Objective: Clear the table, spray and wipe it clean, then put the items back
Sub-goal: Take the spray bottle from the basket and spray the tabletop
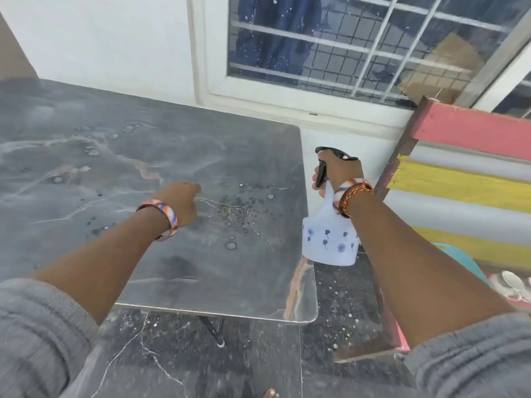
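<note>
My right hand [339, 170] grips the spray bottle [330, 239] just off the table's [143, 156] right edge. My left hand [181, 202] hangs over the wet tabletop, fingers curled, holding nothing.

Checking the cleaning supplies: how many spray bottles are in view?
1. The spray bottle is held in the right hand, past the table's right edge. No other shows, though one could sit outside the frame.

Glossy wet metal table [178, 271]; translucent matt plastic spray bottle [330, 242].
</note>
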The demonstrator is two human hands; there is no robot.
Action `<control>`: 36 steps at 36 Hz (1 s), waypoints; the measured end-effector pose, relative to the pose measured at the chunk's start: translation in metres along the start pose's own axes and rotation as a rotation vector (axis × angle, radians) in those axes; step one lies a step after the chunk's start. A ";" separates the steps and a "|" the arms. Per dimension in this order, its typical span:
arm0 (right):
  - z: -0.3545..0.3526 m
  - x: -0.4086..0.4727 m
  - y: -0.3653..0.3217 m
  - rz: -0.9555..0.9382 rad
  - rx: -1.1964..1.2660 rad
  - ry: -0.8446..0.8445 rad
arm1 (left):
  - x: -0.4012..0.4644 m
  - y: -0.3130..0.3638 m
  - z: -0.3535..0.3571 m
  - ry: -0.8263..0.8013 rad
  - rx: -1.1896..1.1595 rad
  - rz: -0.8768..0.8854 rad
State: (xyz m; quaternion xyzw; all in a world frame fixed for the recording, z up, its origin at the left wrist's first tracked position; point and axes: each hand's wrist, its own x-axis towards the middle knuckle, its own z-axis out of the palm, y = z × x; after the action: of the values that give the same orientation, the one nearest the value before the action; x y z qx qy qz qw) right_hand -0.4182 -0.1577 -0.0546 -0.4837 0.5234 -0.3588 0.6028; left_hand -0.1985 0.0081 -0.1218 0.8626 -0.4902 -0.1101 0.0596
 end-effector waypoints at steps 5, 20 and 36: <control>-0.003 0.020 -0.001 0.047 -0.052 -0.015 | 0.018 -0.006 -0.002 -0.015 0.080 -0.018; 0.103 0.056 -0.038 -0.129 -0.228 -0.265 | 0.060 -0.034 -0.025 -0.190 -0.005 0.018; 0.249 0.057 -0.038 -0.146 -0.253 -0.428 | 0.054 -0.169 -0.059 0.063 -0.006 -0.303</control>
State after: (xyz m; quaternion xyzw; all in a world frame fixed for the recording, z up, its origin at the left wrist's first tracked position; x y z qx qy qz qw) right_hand -0.1609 -0.1695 -0.0386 -0.6567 0.3882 -0.2226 0.6070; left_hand -0.0158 0.0480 -0.1072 0.9295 -0.3518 -0.0922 0.0606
